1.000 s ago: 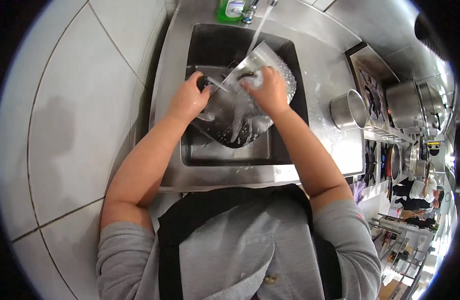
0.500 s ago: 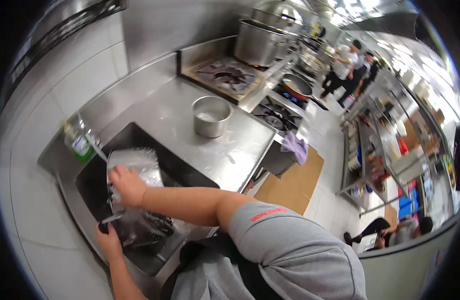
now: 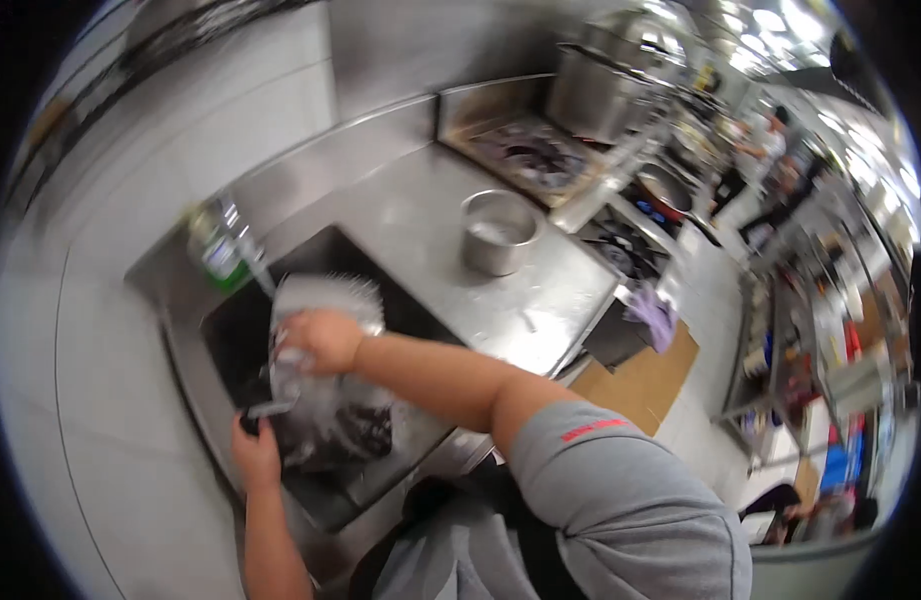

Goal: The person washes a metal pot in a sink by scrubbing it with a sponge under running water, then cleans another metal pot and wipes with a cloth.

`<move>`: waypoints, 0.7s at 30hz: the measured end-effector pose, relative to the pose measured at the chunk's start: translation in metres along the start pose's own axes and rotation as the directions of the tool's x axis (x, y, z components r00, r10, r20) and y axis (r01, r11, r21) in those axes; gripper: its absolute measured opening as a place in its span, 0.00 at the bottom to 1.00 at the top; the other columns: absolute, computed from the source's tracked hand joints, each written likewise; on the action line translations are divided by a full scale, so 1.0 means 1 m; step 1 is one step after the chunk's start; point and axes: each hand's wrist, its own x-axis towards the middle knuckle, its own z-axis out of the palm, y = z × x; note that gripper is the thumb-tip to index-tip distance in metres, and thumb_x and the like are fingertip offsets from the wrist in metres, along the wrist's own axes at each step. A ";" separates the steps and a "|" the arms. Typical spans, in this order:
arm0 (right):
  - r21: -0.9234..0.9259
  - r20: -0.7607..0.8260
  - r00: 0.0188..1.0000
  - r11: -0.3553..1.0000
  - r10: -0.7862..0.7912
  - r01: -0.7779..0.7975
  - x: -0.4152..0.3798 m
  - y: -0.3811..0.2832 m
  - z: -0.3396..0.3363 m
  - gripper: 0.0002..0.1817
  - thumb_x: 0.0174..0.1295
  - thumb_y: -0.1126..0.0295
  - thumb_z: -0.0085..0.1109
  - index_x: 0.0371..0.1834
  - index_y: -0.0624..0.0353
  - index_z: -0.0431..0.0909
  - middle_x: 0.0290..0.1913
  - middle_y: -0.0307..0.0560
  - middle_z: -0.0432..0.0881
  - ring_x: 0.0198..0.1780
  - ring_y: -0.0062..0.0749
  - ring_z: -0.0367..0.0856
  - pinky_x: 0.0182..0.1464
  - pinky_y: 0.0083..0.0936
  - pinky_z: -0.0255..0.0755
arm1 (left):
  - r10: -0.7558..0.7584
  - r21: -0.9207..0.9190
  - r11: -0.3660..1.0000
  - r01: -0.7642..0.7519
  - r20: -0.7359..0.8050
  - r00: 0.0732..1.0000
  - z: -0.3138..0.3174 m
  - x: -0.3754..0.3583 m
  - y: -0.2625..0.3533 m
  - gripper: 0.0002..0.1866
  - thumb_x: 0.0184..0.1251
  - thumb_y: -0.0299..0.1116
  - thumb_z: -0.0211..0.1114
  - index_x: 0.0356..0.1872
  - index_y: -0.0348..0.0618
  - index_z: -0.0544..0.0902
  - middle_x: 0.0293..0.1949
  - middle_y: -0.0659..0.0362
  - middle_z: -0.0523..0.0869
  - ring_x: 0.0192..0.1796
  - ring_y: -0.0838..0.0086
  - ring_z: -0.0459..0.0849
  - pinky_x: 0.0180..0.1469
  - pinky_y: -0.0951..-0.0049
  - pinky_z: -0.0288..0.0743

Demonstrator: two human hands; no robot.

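Note:
Over the black sink basin (image 3: 231, 325), my left hand (image 3: 256, 458) is closed round the dark handle of a wet, shiny metal pan (image 3: 331, 425), tilted inside the basin. My right hand (image 3: 326, 340) presses on the pan's upper part with curled fingers; a pale patch shows under them, too blurred to name. Water runs from the tap (image 3: 243, 240) onto the pan's far end. Motion blur and my right forearm hide part of the pan.
A green dish soap bottle (image 3: 221, 262) stands by the tap. On the steel counter sits a small metal pot (image 3: 503, 235). Further right are a frying pan (image 3: 666, 190), a large stockpot (image 3: 601, 95), a purple cloth (image 3: 653, 315) and shelving (image 3: 781, 370). Several people are in the background.
The view has swung, so the scene sits further right. My left hand still grips the handle; my right hand remains on the pan, slightly shifted along it.

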 end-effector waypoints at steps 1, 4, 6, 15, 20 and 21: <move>-0.006 0.031 0.999 1.000 0.026 -0.026 -0.001 0.003 -0.002 0.20 0.43 0.63 0.65 0.44 0.43 0.82 0.51 0.46 0.80 0.53 0.47 0.77 0.55 0.40 0.72 | -0.026 -0.009 1.000 0.026 -0.006 1.000 0.002 -0.001 0.003 0.21 0.63 0.33 0.63 0.54 0.32 0.74 0.47 0.43 0.83 0.53 0.54 0.81 0.56 0.65 0.72; -0.116 0.067 0.818 0.819 0.571 -0.562 0.007 0.015 -0.025 0.24 0.51 0.51 0.65 0.47 0.51 0.80 0.52 0.50 0.80 0.55 0.47 0.77 0.58 0.39 0.71 | -0.055 0.131 0.990 0.058 -0.025 0.998 -0.002 -0.007 0.022 0.21 0.61 0.33 0.63 0.53 0.33 0.75 0.46 0.42 0.83 0.51 0.52 0.82 0.54 0.64 0.73; -0.153 0.168 0.637 0.658 0.752 -0.737 0.016 0.040 -0.035 0.23 0.52 0.52 0.64 0.48 0.52 0.80 0.51 0.50 0.80 0.53 0.46 0.78 0.56 0.39 0.72 | -0.141 0.097 0.986 0.137 0.034 0.989 -0.008 -0.009 0.044 0.21 0.61 0.34 0.63 0.54 0.34 0.75 0.44 0.40 0.83 0.50 0.50 0.82 0.52 0.62 0.74; -0.088 0.166 0.985 0.995 -0.037 0.052 -0.013 -0.005 -0.018 0.22 0.47 0.64 0.66 0.50 0.41 0.82 0.51 0.49 0.79 0.55 0.48 0.75 0.58 0.39 0.72 | -0.108 0.178 0.979 0.104 0.010 0.994 -0.009 -0.005 0.035 0.22 0.62 0.38 0.64 0.52 0.35 0.75 0.43 0.37 0.82 0.48 0.44 0.80 0.49 0.56 0.74; -0.173 -0.004 0.899 0.885 0.438 -0.432 0.019 0.031 -0.005 0.16 0.51 0.60 0.64 0.44 0.46 0.83 0.49 0.49 0.80 0.50 0.45 0.77 0.53 0.41 0.73 | -0.037 0.201 0.979 0.044 -0.040 0.999 -0.005 -0.005 0.027 0.20 0.62 0.37 0.64 0.50 0.35 0.75 0.40 0.40 0.84 0.47 0.45 0.81 0.48 0.58 0.75; -0.234 -0.029 0.930 0.902 0.366 -0.362 0.018 0.014 0.000 0.14 0.52 0.59 0.64 0.42 0.48 0.83 0.49 0.50 0.80 0.50 0.46 0.78 0.52 0.40 0.74 | -0.131 0.175 0.976 0.132 -0.013 0.991 -0.006 -0.005 0.034 0.22 0.59 0.37 0.66 0.51 0.35 0.76 0.44 0.39 0.83 0.50 0.46 0.81 0.52 0.61 0.73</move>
